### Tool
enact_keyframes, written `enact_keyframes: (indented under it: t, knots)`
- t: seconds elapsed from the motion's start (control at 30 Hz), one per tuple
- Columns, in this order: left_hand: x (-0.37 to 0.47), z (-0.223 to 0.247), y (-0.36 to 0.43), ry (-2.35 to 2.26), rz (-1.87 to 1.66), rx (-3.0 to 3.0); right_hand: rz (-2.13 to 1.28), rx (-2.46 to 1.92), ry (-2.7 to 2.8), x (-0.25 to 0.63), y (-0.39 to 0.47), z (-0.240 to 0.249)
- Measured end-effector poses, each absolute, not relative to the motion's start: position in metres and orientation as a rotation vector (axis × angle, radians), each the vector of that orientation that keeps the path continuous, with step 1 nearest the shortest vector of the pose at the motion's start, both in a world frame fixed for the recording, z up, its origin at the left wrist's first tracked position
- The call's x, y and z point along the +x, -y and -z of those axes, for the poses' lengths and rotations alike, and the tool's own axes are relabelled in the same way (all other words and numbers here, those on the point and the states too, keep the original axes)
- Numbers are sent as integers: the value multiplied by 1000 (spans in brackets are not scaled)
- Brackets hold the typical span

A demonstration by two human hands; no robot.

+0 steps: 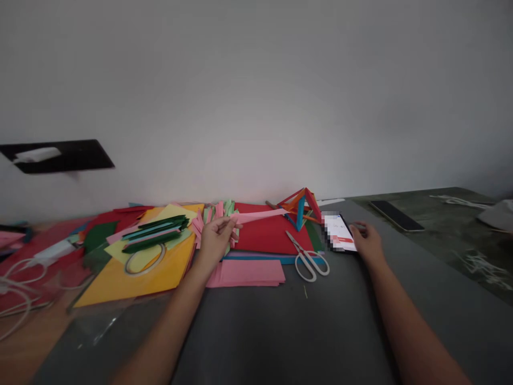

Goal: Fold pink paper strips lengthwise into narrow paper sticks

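My left hand [218, 235] pinches one end of a pink paper strip [262, 215], which stretches to the right above a red paper sheet [264, 240]. At the right, my right hand [366, 240] has its fingers closed at the side edge of a lit phone [340, 232]; part of the screen is blurred out. White-handled scissors [306, 259] lie between my hands, blades partly apart. Below my left hand rests a stack of pink paper [252, 272]. A frame of folded coloured paper strips [301, 208] stands behind the scissors.
Green folded strips [156, 230] and a tape roll [145, 262] lie on yellow paper [120, 286] at the left. White cables [18, 283] are at the far left. A second, dark phone [396, 215] lies at the right. A wall closes off the back.
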State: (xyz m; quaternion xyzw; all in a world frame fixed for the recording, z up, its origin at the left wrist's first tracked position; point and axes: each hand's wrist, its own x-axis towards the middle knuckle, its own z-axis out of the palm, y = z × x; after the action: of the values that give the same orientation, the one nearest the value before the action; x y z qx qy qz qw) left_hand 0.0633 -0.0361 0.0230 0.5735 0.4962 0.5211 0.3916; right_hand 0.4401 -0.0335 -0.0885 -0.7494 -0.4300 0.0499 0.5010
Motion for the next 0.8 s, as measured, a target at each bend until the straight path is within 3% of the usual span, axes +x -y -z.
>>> enact_keyframes:
  t: [0.1, 0.2, 0.33, 0.5, 0.8]
  knots:
    - [64, -23, 36, -1236, -1309, 1351, 178, -1791, 877, 421, 40, 69]
    - [63, -20, 36, -1197, -1286, 1248, 231, -1679, 834, 376, 47, 43]
    - [64, -15, 37, -1176, -1217, 1315, -419, -1343, 1109, 283, 55, 20]
    - [72, -6, 42, -1119, -1058, 1585, -1133, -1083, 1140, 210, 62, 31]
    - [77, 5, 43, -1031, -785, 1592, -1332, -976, 968, 219, 58, 51]
